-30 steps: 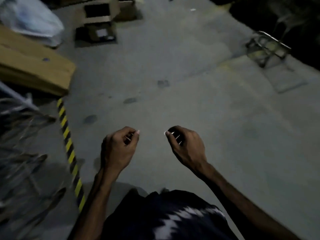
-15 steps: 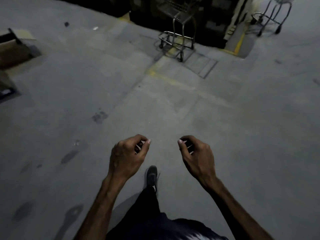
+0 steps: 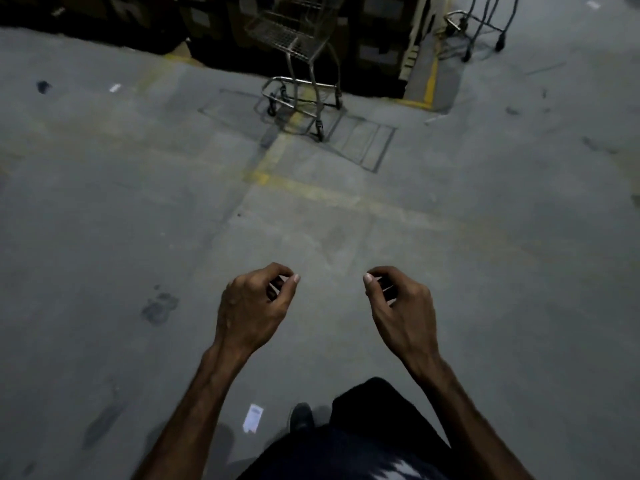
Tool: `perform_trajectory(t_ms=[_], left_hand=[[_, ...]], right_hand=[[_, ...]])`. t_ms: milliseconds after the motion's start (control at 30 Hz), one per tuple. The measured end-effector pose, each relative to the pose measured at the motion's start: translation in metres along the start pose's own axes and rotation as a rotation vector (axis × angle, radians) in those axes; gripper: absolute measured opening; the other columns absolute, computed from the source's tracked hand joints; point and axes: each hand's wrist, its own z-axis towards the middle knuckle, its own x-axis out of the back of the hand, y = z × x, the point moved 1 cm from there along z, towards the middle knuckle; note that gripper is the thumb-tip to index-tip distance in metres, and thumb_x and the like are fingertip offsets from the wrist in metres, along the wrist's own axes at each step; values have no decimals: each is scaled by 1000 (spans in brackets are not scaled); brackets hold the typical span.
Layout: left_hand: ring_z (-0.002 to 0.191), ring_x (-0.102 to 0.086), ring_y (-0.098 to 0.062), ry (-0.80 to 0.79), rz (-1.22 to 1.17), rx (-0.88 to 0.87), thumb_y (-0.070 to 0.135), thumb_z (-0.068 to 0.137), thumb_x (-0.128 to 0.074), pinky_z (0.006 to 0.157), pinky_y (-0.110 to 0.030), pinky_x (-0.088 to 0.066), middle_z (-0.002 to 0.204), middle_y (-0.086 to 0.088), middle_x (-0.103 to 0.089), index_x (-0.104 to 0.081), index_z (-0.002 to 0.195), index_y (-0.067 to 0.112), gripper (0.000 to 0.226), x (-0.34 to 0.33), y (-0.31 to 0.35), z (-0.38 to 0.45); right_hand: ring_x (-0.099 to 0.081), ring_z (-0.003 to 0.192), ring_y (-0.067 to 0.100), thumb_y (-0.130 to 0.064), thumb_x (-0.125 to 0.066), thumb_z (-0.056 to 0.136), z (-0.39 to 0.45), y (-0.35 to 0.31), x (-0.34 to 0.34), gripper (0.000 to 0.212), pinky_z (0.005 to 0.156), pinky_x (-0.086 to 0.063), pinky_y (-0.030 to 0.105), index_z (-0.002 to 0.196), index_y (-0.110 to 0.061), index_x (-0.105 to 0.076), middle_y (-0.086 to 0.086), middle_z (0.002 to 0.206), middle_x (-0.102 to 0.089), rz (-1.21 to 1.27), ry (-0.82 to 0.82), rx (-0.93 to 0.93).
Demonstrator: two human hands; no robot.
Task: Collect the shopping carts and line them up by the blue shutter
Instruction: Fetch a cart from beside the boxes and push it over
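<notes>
Between carts, on the walk toward the next one to collect. Left hand [image 3: 254,306] and right hand [image 3: 401,306] out in front at waist level, apart from each other, each loosely curled with thumb and fingertips nearly meeting, pinching nothing, touching nothing. Straight ahead and well apart from both hands, a wire shopping cart [image 3: 299,64] upright on its wheels at the edge of the grey concrete floor [image 3: 485,271], against a dark wall of stacked goods, front wheel resting over a faded yellow floor line [image 3: 311,192] and beside a flat metal grate [image 3: 360,140]. Off to the upper right, only the lower frame and wheels of a second cart [image 3: 481,22], cut off by the picture's edge. No blue shutter anywhere in view, so no telling from here where the line-up stands or how many carts already wait there. By the look of it, the approach step: nothing yet in hand, the nearer cart the likely target. Next move, as a judgement: close the gap, uncurl both hands, find the handle bar at the top of the basket (out of frame now), wrap both palms round it, then swing the cart clear of the grate and the stacked goods. Small scrap of white paper [image 3: 252,418] on the floor near one dark shoe [image 3: 300,415]; no obstacle to speak of.
</notes>
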Motion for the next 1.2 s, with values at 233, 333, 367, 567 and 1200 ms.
perform_trajectory(t_ms=[233,333,367,567,1200], left_hand=[[62,-68,-2,-97,-2,-86,47,99,-68,57,-32,-58,76,14,-74,-77,96,28,22,-106,20,147],[61,-68,-3,-115,-5,-105,42,101,-75,57,-32,-58,75,14,-73,-78,101,27,15,-150,37,215],[61,-68,-3,-121,2,-106,39,101,-77,57,-32,-59,75,14,-73,-78,102,26,13,-164,45,240],[63,-69,-2,-82,-12,-83,46,101,-70,57,-34,-60,77,13,-74,-78,101,27,21,-225,83,373],[66,-70,-6,-55,-117,-15,47,101,-66,59,-35,-59,77,11,-74,-77,96,27,23,-399,75,767]], right_hand=[[-70,72,3,-58,-55,99,140,66,3,33,64,-61,41,100,-32,-75,-15,81,-74,18,62,-85],[-70,73,3,-47,-64,102,219,92,13,21,65,-61,42,101,-31,-76,-15,83,-75,19,67,-86],[-70,73,3,-43,-66,102,248,101,19,17,65,-62,42,101,-30,-76,-14,84,-75,15,71,-87],[-71,72,2,-41,-68,103,412,129,55,14,64,-62,40,101,-29,-77,-15,83,-75,-9,51,-62],[-72,72,3,-41,-69,102,830,179,29,13,64,-62,41,100,-31,-77,-16,80,-76,-62,-32,-83]])
